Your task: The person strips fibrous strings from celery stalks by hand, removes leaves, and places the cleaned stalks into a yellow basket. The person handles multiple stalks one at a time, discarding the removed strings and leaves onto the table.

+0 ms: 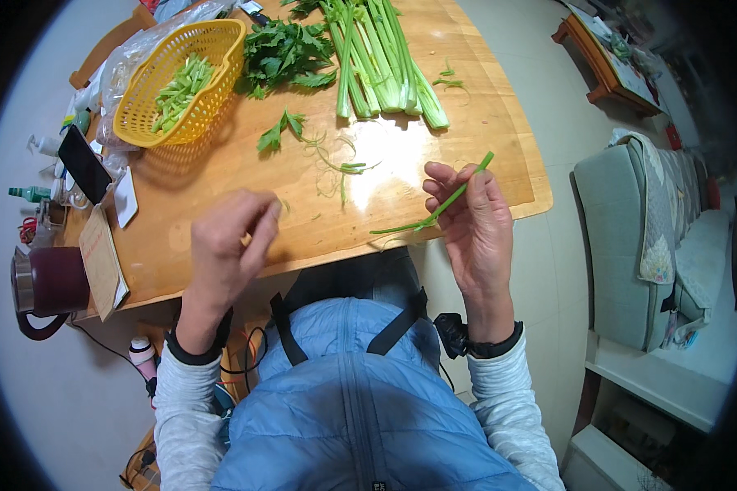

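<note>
Green celery stem [450,201], just one, is pinched in the right hand [479,225] over the near edge of the wooden table [164,245]; the left hand [231,237] curls, grip unclear; one yellow basket [231,61] stands at the left edge.

Strong indoor light, apparently from overhead, is flooding the bench [483,110], with white glare washing out the wood between the celery stalks [385,65] and the near edge. A soft shadow is spreading beneath the yellow basket [223,49] toward the left edge, while darker shading is falling across the blue jacket [344,409]. The left hand [231,241] is looking slightly soft. Beyond the right edge, the pale sofa [614,245] is curving with fisheye distortion, its surroundings dimming and blurring into a black rim.
</note>
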The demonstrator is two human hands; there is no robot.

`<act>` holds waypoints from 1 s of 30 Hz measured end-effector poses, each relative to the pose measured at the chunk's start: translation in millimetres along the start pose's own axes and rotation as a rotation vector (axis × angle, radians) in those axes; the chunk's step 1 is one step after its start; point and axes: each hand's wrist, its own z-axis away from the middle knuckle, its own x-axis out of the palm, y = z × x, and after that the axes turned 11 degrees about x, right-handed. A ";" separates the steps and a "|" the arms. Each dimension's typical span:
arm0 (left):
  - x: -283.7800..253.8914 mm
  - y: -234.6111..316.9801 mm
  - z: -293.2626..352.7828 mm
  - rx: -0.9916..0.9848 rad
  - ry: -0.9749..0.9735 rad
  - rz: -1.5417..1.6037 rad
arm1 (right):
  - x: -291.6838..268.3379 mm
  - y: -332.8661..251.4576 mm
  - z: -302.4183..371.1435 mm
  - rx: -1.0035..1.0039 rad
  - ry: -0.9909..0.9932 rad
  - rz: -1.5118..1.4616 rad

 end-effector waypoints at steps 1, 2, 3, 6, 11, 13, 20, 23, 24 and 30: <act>1.5 -1.5 -2.5 -0.067 0.048 0.004 | 0.8 0.9 -1.0 -0.001 0.047 0.016; 0.4 -3.6 -5.9 -0.130 0.042 -0.003 | 2.5 2.9 -3.3 -0.010 0.047 0.029; 1.5 -4.8 -9.6 -0.063 0.013 -0.094 | 4.5 4.5 -5.4 -0.004 0.074 0.051; 8.9 -7.4 -23.1 0.120 -0.071 -0.324 | 10.7 4.5 -8.9 0.036 -0.026 -0.050; 18.0 0.7 -35.6 0.100 0.040 -0.232 | 23.7 5.7 -17.4 0.081 0.017 -0.009; 22.0 4.7 -40.9 0.112 0.144 -0.204 | 27.4 6.4 -20.2 0.093 0.024 0.015; 43.0 19.7 -39.4 0.096 -0.038 0.276 | 36.6 10.9 -26.1 0.088 -0.025 0.042; 49.8 20.8 -34.9 0.017 -0.072 0.330 | 37.9 12.0 -25.7 0.053 -0.008 0.046; 51.1 20.7 -33.8 -0.049 -0.059 0.404 | 38.3 12.7 -25.3 0.031 -0.013 0.050; 54.7 16.9 -27.9 -0.310 -0.068 0.524 | 47.9 19.6 -17.3 -0.199 -0.017 0.309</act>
